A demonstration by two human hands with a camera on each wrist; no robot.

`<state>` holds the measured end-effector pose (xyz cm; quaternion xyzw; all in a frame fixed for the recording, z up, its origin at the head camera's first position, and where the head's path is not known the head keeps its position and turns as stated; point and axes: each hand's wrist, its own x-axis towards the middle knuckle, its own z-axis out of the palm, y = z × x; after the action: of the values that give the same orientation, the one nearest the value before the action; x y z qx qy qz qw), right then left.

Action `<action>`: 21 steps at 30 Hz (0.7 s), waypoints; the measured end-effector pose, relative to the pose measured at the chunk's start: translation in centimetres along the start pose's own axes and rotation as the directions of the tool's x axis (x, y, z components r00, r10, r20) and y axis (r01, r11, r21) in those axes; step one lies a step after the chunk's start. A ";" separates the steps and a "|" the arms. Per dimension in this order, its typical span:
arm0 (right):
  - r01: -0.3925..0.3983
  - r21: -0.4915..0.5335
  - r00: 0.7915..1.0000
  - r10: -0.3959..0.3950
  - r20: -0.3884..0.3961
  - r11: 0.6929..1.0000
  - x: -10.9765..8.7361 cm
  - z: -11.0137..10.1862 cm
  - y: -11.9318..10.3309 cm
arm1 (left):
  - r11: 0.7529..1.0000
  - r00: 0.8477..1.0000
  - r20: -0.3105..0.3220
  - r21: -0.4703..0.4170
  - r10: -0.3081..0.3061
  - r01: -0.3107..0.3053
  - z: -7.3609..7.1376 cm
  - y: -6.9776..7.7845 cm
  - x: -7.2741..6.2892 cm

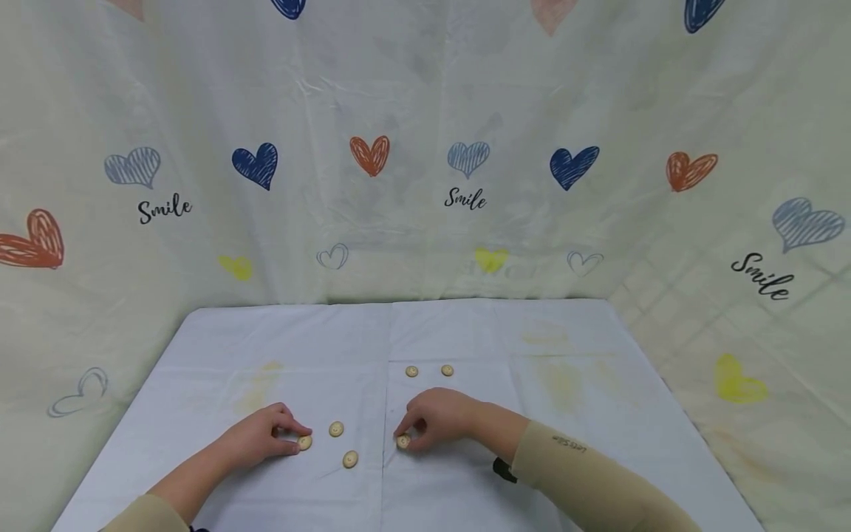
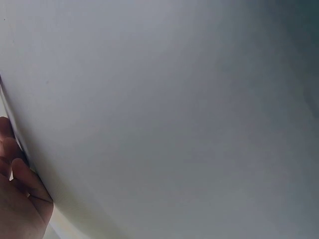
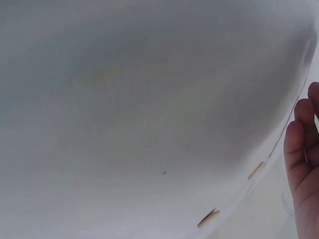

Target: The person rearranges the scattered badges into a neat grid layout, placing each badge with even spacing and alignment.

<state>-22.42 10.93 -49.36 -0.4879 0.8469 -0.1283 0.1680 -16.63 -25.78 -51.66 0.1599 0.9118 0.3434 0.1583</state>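
Observation:
In the head view, my left hand [image 1: 258, 437] pinches a round, light wooden button [image 1: 304, 442] between thumb and forefinger, low over the white tabletop. My right hand [image 1: 440, 418] pinches a matching button [image 1: 402, 441] near the table's middle crease. Between the two hands lie a wooden button [image 1: 336, 428] and, a little nearer to me, another button [image 1: 350, 459]. Each wrist view catches only part of a hand at its edge, the left hand's fingers [image 2: 29, 181] and the right hand's fingers [image 3: 295, 144], with the held buttons out of sight there.
Beyond my right hand, a button [image 1: 412, 372] and another button [image 1: 448, 370] lie side by side on the table. The white table cover [image 1: 465, 325] has faint creases and yellowish marks. A pale curtain [image 1: 412, 96] printed with hearts and "Smile" hangs behind and around the table.

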 end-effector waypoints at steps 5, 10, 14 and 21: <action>-0.070 0.020 0.997 0.070 -0.016 0.997 -0.7 -0.7 0.7 | 1.000 1.000 -0.001 0.002 0.000 0.000 0.1 -0.1 0.0; -0.156 0.035 0.987 0.157 -0.041 0.987 -1.8 -1.4 2.2 | 1.000 1.000 -0.004 0.003 0.006 -0.006 0.2 -0.3 0.0; -0.207 0.055 0.975 0.210 -0.065 0.977 -2.8 -2.0 4.0 | 1.000 1.000 -0.006 0.005 0.008 -0.008 0.2 -0.4 0.0; -0.328 0.050 0.938 0.332 -0.103 0.943 -5.0 -3.4 7.1 | 1.000 1.000 -0.011 0.009 0.006 -0.006 0.2 -0.6 0.1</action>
<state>-27.11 18.93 -48.16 -0.3286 0.9225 -0.1386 0.1480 -16.75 -26.00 -52.24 0.1613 0.9137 0.3409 0.1515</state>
